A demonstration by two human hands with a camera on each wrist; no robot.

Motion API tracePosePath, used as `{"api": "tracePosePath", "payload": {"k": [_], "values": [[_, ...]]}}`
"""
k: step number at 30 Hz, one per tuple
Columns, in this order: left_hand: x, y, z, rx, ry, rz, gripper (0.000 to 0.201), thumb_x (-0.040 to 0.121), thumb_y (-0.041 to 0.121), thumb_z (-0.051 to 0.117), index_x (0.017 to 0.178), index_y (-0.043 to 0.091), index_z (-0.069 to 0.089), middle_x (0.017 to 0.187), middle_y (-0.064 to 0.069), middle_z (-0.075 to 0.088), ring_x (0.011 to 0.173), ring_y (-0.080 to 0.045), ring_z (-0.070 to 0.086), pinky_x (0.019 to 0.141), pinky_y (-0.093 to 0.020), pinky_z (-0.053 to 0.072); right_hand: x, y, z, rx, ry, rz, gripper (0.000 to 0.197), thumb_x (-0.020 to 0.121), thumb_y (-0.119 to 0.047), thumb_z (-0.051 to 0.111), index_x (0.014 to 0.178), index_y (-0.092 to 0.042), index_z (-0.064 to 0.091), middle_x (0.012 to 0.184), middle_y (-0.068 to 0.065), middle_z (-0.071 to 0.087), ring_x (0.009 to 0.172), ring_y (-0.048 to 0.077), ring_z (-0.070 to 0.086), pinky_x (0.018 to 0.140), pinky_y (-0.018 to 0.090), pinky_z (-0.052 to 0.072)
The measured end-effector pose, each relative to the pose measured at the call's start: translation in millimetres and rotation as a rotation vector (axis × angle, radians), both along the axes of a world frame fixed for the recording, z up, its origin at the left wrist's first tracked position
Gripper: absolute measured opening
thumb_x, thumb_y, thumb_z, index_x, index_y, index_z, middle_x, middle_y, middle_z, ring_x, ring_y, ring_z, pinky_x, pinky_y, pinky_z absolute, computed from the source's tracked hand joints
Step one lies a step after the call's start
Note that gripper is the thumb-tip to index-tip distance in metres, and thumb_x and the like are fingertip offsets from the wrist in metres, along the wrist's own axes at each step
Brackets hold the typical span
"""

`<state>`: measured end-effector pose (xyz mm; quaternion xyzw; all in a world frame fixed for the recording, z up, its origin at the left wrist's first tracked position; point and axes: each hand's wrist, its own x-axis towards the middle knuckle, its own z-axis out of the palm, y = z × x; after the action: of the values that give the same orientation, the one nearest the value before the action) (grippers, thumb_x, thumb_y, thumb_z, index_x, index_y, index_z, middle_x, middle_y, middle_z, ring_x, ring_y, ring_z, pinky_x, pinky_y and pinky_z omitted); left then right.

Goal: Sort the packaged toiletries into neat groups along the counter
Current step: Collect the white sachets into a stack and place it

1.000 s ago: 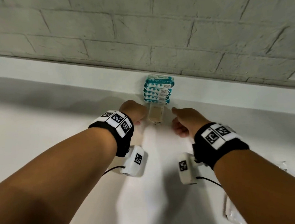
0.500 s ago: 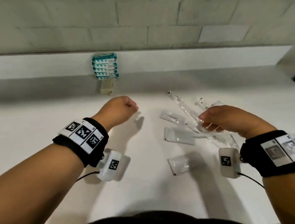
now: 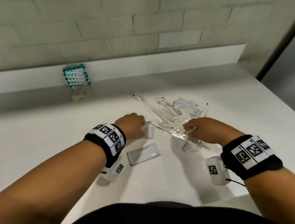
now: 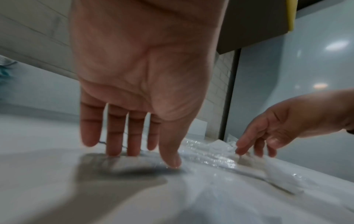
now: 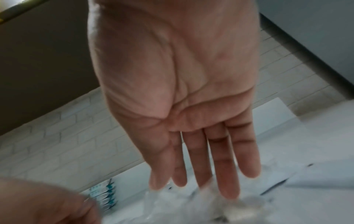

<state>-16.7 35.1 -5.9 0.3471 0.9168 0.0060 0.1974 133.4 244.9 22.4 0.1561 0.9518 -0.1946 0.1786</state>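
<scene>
A loose heap of clear and white packets (image 3: 172, 117) lies on the white counter (image 3: 38, 139). My left hand (image 3: 135, 127) reaches down with straight fingers (image 4: 132, 136), their tips touching a small white sachet (image 3: 149, 132) (image 4: 134, 162). My right hand (image 3: 203, 128) hovers with straight fingers (image 5: 218, 165) over long clear-wrapped packets (image 3: 170, 133) (image 5: 182, 201), tips on or just above the plastic. Another white sachet (image 3: 143, 154) lies nearer me. A stack of teal-and-white packs (image 3: 76, 77) (image 5: 104, 195) leans on the back ledge, with a small beige item (image 3: 77, 95) before it.
A white ledge (image 3: 156, 62) and a grey brick wall (image 3: 135, 20) bound the counter at the back. The counter's right edge (image 3: 287, 131) drops off beside a dark vertical frame (image 3: 279, 41). My dark-clothed body (image 3: 152, 218) is at the front edge.
My view has swung from the teal stack to the packet heap. Both hands came away from the stack; the left moved right onto a small sachet, the right spread over the clear packets.
</scene>
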Motion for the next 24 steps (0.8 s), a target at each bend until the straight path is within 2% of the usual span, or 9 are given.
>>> {"api": "tracePosePath", "payload": {"k": [4,8,11,14,16,18,20,22,24], "values": [[11,-5,-14,-0.040,0.036,0.200,0.069,0.074,0.047,0.072,0.130,0.016,0.045,0.127,-0.008,0.052,0.113,-0.029,0.054,0.091,-0.036,0.047,9,38,3,0.063,-0.050,-0.005,0.035,0.094,-0.027,0.055,0.129,-0.018,0.057,0.132,0.001,0.057,0.119,0.021,0.052,0.100,0.031,0.040],[11,-11,-13,-0.165,-0.045,0.320,0.055,0.073,0.052,0.070,0.110,0.015,0.055,0.111,-0.004,0.062,0.101,-0.025,0.060,0.084,-0.030,0.047,-4,64,4,0.219,0.039,-0.069,0.033,0.093,-0.033,0.054,0.125,-0.028,0.060,0.128,-0.002,0.060,0.117,0.023,0.053,0.098,0.035,0.044],[13,-14,-11,-0.120,-0.089,0.370,0.039,0.084,0.046,0.062,0.100,0.011,0.056,0.110,-0.010,0.065,0.087,-0.023,0.055,0.073,-0.028,0.041,-24,66,3,0.276,0.107,0.003,0.028,0.094,-0.028,0.046,0.109,-0.018,0.067,0.113,0.003,0.066,0.106,0.026,0.058,0.092,0.039,0.049],[18,-19,-3,0.020,-0.136,0.375,0.035,0.092,0.046,0.053,0.103,0.013,0.055,0.109,-0.008,0.064,0.089,-0.023,0.055,0.076,-0.030,0.040,-49,70,-3,0.216,0.080,0.063,0.033,0.095,-0.027,0.041,0.099,-0.010,0.069,0.102,0.006,0.068,0.096,0.025,0.062,0.087,0.037,0.052],[30,-20,5,0.083,-0.258,0.327,0.029,0.089,0.050,0.057,0.095,0.022,0.058,0.102,-0.001,0.065,0.090,-0.020,0.059,0.078,-0.032,0.044,-67,78,-7,0.219,0.046,0.083,0.029,0.094,-0.025,0.047,0.100,-0.008,0.069,0.103,0.007,0.069,0.096,0.025,0.063,0.084,0.034,0.051],[45,-16,8,-0.016,-0.311,0.253,0.028,0.083,0.053,0.065,0.085,0.026,0.057,0.097,0.003,0.060,0.086,-0.016,0.058,0.074,-0.030,0.043,-81,86,-10,0.198,0.033,0.078,0.030,0.091,-0.031,0.053,0.098,-0.005,0.068,0.100,0.010,0.069,0.094,0.026,0.064,0.077,0.031,0.049],[57,-9,-1,-0.137,-0.226,0.211,0.033,0.077,0.053,0.070,0.090,0.025,0.056,0.103,0.002,0.047,0.087,-0.018,0.054,0.072,-0.029,0.043,-87,89,-13,0.169,0.037,0.079,0.039,0.089,-0.040,0.057,0.104,-0.004,0.064,0.103,0.012,0.067,0.096,0.028,0.063,0.078,0.032,0.049],[64,-3,-10,-0.138,-0.170,0.255,0.040,0.072,0.051,0.073,0.097,0.028,0.051,0.106,0.000,0.042,0.086,-0.019,0.054,0.069,-0.027,0.043,-89,87,-19,0.155,0.036,0.093,0.051,0.086,-0.047,0.063,0.115,-0.006,0.058,0.112,0.011,0.064,0.102,0.028,0.061,0.086,0.035,0.050],[69,-1,-14,-0.085,-0.205,0.337,0.044,0.071,0.045,0.076,0.097,0.028,0.045,0.104,0.001,0.043,0.083,-0.019,0.060,0.065,-0.027,0.047,-89,83,-26,0.134,0.011,0.106,0.057,0.081,-0.049,0.069,0.115,-0.006,0.053,0.110,0.009,0.062,0.101,0.027,0.059,0.088,0.036,0.049]]}}
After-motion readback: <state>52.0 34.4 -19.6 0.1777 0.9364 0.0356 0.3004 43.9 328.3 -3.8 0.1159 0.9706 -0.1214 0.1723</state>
